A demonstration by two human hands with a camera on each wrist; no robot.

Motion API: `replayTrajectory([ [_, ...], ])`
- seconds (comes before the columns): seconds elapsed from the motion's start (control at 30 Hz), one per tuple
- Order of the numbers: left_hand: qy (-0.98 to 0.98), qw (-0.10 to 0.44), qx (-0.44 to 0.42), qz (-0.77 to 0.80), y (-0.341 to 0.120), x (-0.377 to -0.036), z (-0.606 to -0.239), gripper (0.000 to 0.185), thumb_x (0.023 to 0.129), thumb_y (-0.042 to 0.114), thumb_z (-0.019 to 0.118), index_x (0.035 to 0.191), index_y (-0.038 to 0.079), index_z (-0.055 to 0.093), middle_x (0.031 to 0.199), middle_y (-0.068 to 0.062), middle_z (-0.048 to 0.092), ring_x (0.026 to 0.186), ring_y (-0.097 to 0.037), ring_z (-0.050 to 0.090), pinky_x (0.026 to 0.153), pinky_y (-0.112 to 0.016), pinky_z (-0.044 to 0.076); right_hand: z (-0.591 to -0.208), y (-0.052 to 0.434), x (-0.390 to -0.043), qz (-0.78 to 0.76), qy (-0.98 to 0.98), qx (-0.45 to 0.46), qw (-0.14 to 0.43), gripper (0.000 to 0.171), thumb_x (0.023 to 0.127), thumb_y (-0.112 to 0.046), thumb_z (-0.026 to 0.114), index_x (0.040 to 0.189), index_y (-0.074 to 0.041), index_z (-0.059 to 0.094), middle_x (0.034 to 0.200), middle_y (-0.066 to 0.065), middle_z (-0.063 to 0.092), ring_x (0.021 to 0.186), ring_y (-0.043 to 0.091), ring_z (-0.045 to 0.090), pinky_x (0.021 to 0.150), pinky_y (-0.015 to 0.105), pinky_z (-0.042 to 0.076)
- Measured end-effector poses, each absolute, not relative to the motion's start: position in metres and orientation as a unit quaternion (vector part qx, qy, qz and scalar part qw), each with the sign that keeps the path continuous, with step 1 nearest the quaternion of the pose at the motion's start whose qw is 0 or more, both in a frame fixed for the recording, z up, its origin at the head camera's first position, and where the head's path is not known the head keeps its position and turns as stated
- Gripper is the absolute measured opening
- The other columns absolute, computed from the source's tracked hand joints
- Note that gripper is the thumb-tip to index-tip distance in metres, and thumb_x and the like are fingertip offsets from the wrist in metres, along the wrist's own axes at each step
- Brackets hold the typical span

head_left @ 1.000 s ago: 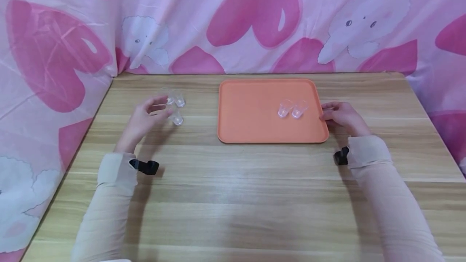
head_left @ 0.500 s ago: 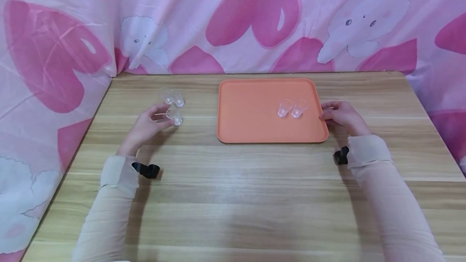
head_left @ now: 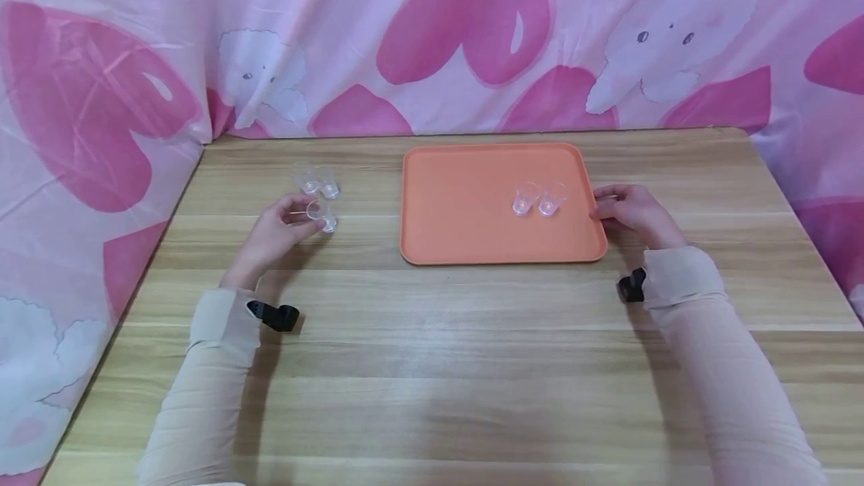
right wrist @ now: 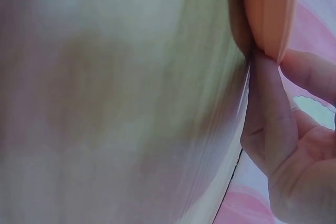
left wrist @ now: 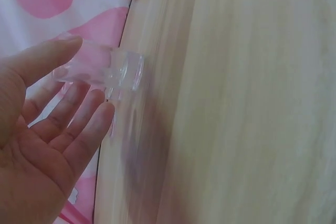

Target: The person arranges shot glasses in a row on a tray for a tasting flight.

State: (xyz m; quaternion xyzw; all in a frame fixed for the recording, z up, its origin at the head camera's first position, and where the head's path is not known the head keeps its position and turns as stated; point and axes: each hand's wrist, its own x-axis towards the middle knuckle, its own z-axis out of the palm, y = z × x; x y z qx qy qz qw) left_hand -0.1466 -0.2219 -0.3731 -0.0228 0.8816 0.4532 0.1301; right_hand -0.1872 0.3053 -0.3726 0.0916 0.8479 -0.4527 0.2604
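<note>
My left hand [head_left: 270, 233] holds a small clear plastic cup [head_left: 328, 220] between thumb and fingers, low at the table's left side. In the left wrist view the thumb lies along this cup [left wrist: 125, 69], with the fingertips on its far side. Just behind it stand two more clear cups [head_left: 328, 184]. An orange tray [head_left: 459, 208] lies at the back centre and carries two clear cups [head_left: 550, 202] side by side on its right half. At the tray's right rim, my right hand [head_left: 637, 212] pinches the edge, thumb on one face and fingers on the other.
A wooden table [head_left: 432, 366] bears everything. Its back and left edges meet a pink curtain [head_left: 337, 36] printed with hearts. A black wrist camera [head_left: 275, 316] sticks out from the left cuff, another black camera [head_left: 631, 286] from the right.
The left hand has lowered slightly towards me and taken hold of the nearest cup on the left. My right hand stays at the tray rim. The head view has shifted a little.
</note>
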Motion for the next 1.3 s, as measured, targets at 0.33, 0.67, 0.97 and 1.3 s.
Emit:
replayTrajectory([
  [0.33,0.874,0.119,-0.022,0.471,-0.209,-0.149,-0.371,0.054,0.092,0.026,0.063,0.137,0.004,0.042,0.136,-0.018,0.051,0.126,-0.031,0.050,0.095,-0.026,0.046,-0.372,0.304,-0.187,-0.439,0.855,0.086,0.261,0.054,0.095,-0.015,0.052,0.140,0.009,0.034,0.125,0.017,0.053,0.076,-0.009,0.058,0.077,0.013,0.055],
  [0.67,0.848,0.087,-0.007,0.522,-0.177,-0.155,-0.362,0.052,0.091,0.020,0.063,0.134,-0.001,0.042,0.131,-0.019,0.052,0.123,-0.029,0.052,0.096,-0.024,0.048,-0.370,0.304,-0.187,-0.444,0.854,0.086,0.258,0.054,0.095,-0.014,0.053,0.139,0.011,0.034,0.112,0.009,0.060,0.075,-0.008,0.058,0.075,0.014,0.055],
  [0.97,0.826,0.061,-0.003,0.560,-0.136,-0.166,-0.360,0.051,0.089,0.018,0.066,0.131,0.000,0.044,0.128,-0.016,0.051,0.122,-0.028,0.052,0.102,-0.039,0.048,-0.372,0.304,-0.187,-0.466,0.843,0.080,0.258,0.053,0.095,-0.010,0.053,0.138,0.013,0.033,0.087,-0.015,0.058,0.074,-0.009,0.058,0.073,0.012,0.054],
  [1.3,0.784,0.053,-0.001,0.619,-0.077,-0.177,-0.367,0.046,0.088,0.010,0.066,0.129,0.000,0.047,0.126,-0.018,0.054,0.116,-0.026,0.054,0.098,-0.036,0.050,-0.371,0.303,-0.186,-0.459,0.847,0.080,0.256,0.053,0.095,-0.010,0.053,0.138,0.013,0.034,0.090,-0.013,0.058,0.074,-0.009,0.058,0.073,0.012,0.054],
])
